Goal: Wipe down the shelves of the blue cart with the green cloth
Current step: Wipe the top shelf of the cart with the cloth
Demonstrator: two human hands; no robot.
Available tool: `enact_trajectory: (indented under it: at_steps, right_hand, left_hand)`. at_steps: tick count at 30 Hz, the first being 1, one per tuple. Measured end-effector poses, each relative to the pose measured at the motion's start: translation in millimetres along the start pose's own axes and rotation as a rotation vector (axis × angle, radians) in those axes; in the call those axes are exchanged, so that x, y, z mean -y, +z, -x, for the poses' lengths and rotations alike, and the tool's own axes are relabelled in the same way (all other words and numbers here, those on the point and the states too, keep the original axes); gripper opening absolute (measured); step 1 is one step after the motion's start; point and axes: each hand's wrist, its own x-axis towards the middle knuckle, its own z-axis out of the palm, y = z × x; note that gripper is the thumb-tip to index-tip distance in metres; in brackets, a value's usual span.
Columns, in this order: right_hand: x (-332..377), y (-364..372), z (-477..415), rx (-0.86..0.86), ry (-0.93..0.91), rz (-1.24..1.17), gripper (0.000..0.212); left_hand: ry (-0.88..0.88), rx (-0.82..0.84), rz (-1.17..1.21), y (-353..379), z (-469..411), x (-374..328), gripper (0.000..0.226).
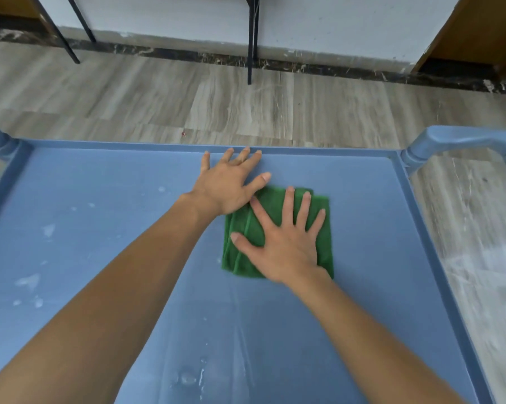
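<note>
Cloth (pixel 278 231) lies folded on cart (pixel 100 228) top shelf | right hand (pixel 286 243) presses it, fingers flat and spread | left hand (pixel 231 185) flat on shelf, holds nothing

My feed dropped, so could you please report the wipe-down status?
Right hand open, pressing folded green cloth on cart shelf. Left hand open, flat by far rim. White smears on left side; nothing obstructing.

The right hand (pixel 286 243) covers the middle of the green cloth (pixel 323 228), and the left hand (pixel 228 185) hides its far-left corner. The blue cart (pixel 100 199) runs off the bottom and left edges, its top hiding whatever lies beneath; its handle (pixel 464 139) is cut by the right edge, where the floor (pixel 479 243) blurs
</note>
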Motion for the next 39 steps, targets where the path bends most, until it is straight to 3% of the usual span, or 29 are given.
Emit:
enact_trajectory:
  at_steps: [8, 17, 20, 27, 39]
  right_hand:
    - [20.4, -4.3, -75.8, 0.067, 0.015, 0.017, 0.093]
    - [24.9, -4.0, -87.1, 0.026, 0.047, 0.029, 0.095]
    - [23.5, -1.8, -84.6, 0.014, 0.054, 0.031, 0.096]
    - [22.2, -1.6, -84.6, 0.011, 0.056, 0.039, 0.095]
    - [24.0, 3.1, -61.6, 0.000, 0.080, 0.072, 0.092]
  left_hand:
    - [-0.148, 0.007, 0.070, 13.2, 95.9, 21.8, 0.077]
    - [-0.270, 0.065, 0.013, -1.7, 117.4, 62.1, 0.070]
    - [-0.305, 0.130, 0.025, -2.7, 122.6, 61.1, 0.077]
    - [-0.303, 0.304, 0.033, -6.1, 159.9, 58.2, 0.121]
    - [-0.334, 0.442, 0.016, -6.9, 197.5, 61.2, 0.119]
